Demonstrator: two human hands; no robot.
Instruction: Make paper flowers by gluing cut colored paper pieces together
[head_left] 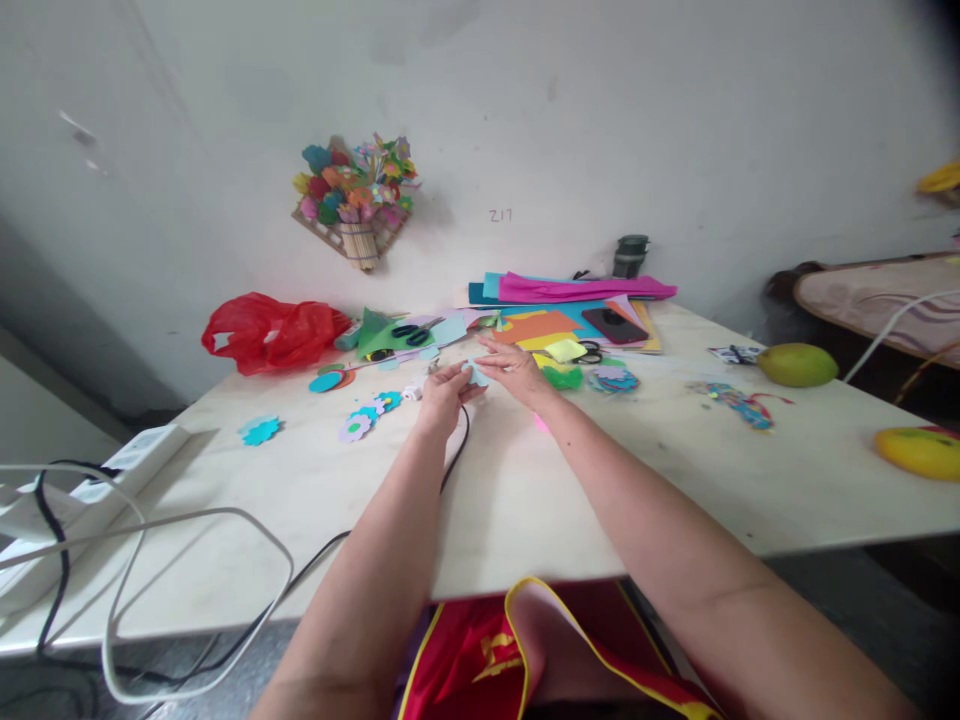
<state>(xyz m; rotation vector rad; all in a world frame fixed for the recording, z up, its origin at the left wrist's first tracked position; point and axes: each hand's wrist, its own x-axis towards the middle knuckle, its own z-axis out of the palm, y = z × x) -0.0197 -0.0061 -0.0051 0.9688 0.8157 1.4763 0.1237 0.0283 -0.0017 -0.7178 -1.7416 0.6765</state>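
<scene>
Over the middle of the table, my left hand [448, 388] pinches a small light blue paper piece [475, 372] between its fingers. My right hand [514, 370] meets it from the right, its thumb and fingertips at the same piece. To the left lie paper flowers [355, 427] in purple and blue, and a blue flower [261, 431] sits farther left. Blue and orange paper circles [327, 381] are behind them. Just right of my right hand are a green piece [562, 378] and a stack of flower shapes [613, 380].
Behind my hands are coloured sheets [536, 327], scissors [412, 332], a phone [613, 325] and a red bag [274, 332]. A power strip [142, 460] with cables is at left. Mangoes [796, 365] lie at right. A black cable [457, 450] runs below my left hand.
</scene>
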